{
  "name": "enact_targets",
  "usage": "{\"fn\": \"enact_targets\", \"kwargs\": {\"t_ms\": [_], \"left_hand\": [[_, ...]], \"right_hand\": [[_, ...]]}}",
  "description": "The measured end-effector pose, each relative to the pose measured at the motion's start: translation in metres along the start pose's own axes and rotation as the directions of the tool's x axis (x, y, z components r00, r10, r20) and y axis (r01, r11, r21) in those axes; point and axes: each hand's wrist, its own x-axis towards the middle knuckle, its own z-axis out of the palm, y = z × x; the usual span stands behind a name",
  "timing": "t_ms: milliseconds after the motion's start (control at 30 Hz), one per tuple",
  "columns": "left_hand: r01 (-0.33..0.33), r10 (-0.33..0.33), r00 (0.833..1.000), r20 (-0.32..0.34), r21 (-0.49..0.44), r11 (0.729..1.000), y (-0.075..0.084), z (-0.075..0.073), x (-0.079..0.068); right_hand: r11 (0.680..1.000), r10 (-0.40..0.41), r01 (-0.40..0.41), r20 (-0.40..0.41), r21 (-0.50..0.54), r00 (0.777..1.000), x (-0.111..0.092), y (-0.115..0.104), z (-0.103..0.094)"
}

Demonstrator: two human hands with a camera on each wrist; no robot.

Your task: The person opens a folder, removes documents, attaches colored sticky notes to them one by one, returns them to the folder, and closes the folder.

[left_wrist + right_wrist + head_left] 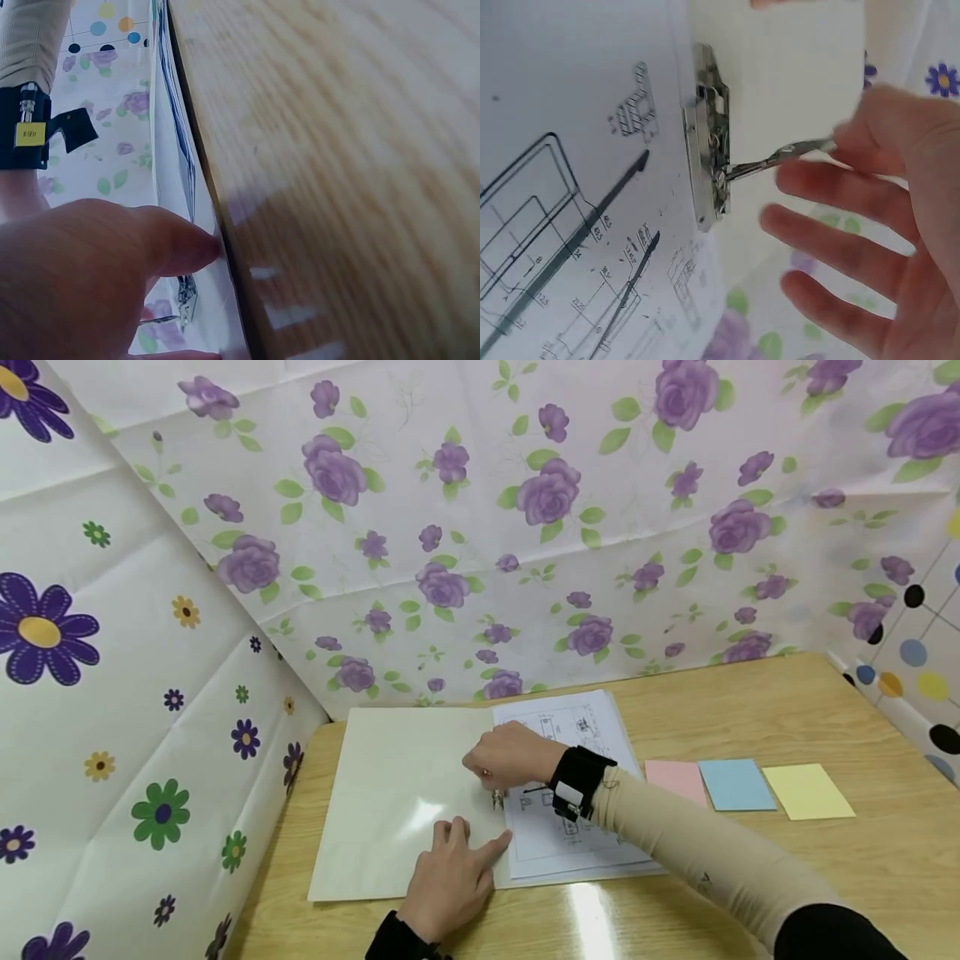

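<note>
- A wood-grained table (750,702) carried the work, with a bright glare patch at its near side.
- Patterned cloths enclosed it: purple roses on the far cloth (390,502), scattered flowers on the left cloth (142,693), coloured dots on the right cloth (911,618).
- The cream folder (382,777) lay open left of the table's middle, wider left to right, its fold running near to far.
- Printed sheets (547,852) lay on its right half, long axis near to far.
- The metal clip (707,150) sat along the sheets' left edge, its long axis parallel to it; its lever (784,155) pointed away from the sheets.
- The right hand (517,756) pinched the lever's end between thumb and forefinger, other fingers apart.
- The left hand (453,877) rested on the folder's near edge, thumb spread from the fingers.
- Pink (672,777), blue (737,785) and yellow (810,792) paper squares lay in a row to the right.
</note>
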Motion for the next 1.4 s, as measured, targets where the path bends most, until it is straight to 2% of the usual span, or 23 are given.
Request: {"fn": "enact_targets", "kwargs": {"t_ms": [67,167,233,300,367,467,700,800,900,1033,1200,1400], "left_hand": [[0.004,-0.004,1.0,0.003,0.002,1.0,-0.001,-0.001,0.001],[0.015,-0.015,1.0,0.006,-0.009,1.0,-0.001,-0.002,0.001],[0.021,-0.02,1.0,0.009,-0.029,0.999,-0.001,-0.002,0.001],[0.024,-0.024,1.0,0.012,-0.043,0.999,0.001,-0.002,0.001],[0.025,-0.024,1.0,0.016,-0.037,0.999,0.002,-0.002,0.0],[0.023,-0.023,1.0,0.009,-0.01,1.0,0.002,-0.002,-0.001],[0.016,-0.016,1.0,-0.012,0.012,1.0,0.001,-0.002,0.0],[0.022,-0.022,1.0,0.002,0.003,1.0,0.001,-0.001,-0.001],[0.034,-0.034,0.999,0.022,-0.003,0.999,0.002,-0.003,0.0],[0.048,-0.047,0.998,0.046,-0.015,0.999,0.003,-0.002,-0.002],[0.056,-0.055,0.998,0.041,-0.03,0.998,-0.005,0.0,-0.006],[0.102,-0.098,0.992,0.077,-0.056,0.993,-0.024,0.001,-0.009]], "right_hand": [[0.999,0.024,-0.028,-0.077,-0.043,0.997,0.003,0.01,0.0],[0.987,0.071,-0.097,-0.204,-0.125,0.976,0.004,0.026,0.005],[0.977,0.106,-0.144,-0.23,-0.156,0.967,0.003,0.034,0.01],[0.971,0.152,-0.179,-0.168,-0.157,0.974,0.001,0.04,0.018],[0.968,0.188,-0.195,-0.057,-0.161,0.981,-0.002,0.043,0.025],[0.961,0.222,-0.205,0.074,-0.187,0.972,-0.006,0.044,0.033],[0.95,0.252,-0.229,0.09,-0.211,0.963,-0.008,0.043,0.033],[0.961,0.25,-0.233,0.101,-0.149,0.963,-0.012,0.046,0.032],[0.962,0.266,-0.26,0.074,-0.078,0.961,-0.019,0.054,0.032],[0.951,0.31,-0.31,-0.019,-0.012,0.951,-0.037,0.072,0.032],[0.928,0.373,-0.371,-0.137,0.044,0.918,-0.07,0.093,0.025],[0.887,0.462,-0.455,-0.114,0.084,0.879,-0.117,0.117,0.02]]}}
